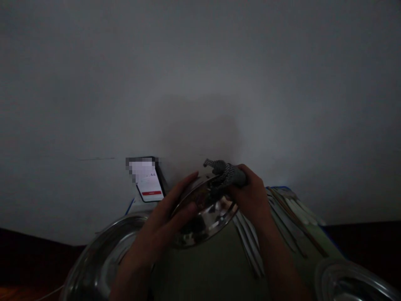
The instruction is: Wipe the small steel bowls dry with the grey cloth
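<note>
My left hand [167,221] grips the left rim of a shiny metal bowl [200,225], with the thumb over its near side and the fingers along its edge. The bowl is tilted above the table. In my right hand [252,192] is a bunched grey patterned cloth [227,175], pressed against the bowl's upper right rim. Part of the bowl is hidden behind my left thumb and the cloth. The dim light leaves its inside hard to make out.
A phone [151,184] with a lit screen leans against the wall [200,75]. A large metal basin [90,255] stands at left, another metal vessel [351,280] at lower right. Chopsticks [297,221], white-handled utensils [303,211] and long metal utensils [249,242] lie on the green table [206,271].
</note>
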`<move>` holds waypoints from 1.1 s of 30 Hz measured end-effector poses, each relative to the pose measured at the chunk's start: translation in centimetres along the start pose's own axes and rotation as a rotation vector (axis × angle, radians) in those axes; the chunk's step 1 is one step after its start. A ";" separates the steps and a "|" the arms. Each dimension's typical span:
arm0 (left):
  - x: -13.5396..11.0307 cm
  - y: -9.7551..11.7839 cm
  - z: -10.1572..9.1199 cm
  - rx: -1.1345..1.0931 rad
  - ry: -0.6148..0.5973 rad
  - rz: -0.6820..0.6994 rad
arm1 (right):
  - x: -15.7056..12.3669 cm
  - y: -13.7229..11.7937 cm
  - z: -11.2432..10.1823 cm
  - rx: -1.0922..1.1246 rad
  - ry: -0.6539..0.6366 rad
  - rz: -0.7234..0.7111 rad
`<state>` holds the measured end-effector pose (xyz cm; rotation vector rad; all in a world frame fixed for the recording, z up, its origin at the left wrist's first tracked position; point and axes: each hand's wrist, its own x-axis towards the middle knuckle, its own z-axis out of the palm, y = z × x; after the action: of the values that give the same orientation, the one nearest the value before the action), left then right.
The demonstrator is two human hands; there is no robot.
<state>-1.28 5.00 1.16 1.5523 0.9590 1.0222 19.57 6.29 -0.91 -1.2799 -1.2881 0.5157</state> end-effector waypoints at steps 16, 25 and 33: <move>1.5 -1.4 1.8 -0.420 0.201 0.271 | -0.6 3.4 6.8 0.669 0.103 0.505; -0.4 0.2 0.1 -0.080 -0.006 -0.116 | 0.3 0.6 -0.1 -0.058 -0.063 -0.099; 1.4 -1.1 1.9 -0.402 0.308 0.212 | -1.3 2.2 6.0 0.249 0.283 0.268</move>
<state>0.83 5.91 0.01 1.1965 0.7406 1.5349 14.62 8.21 -4.67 -1.2685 -0.7960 0.6365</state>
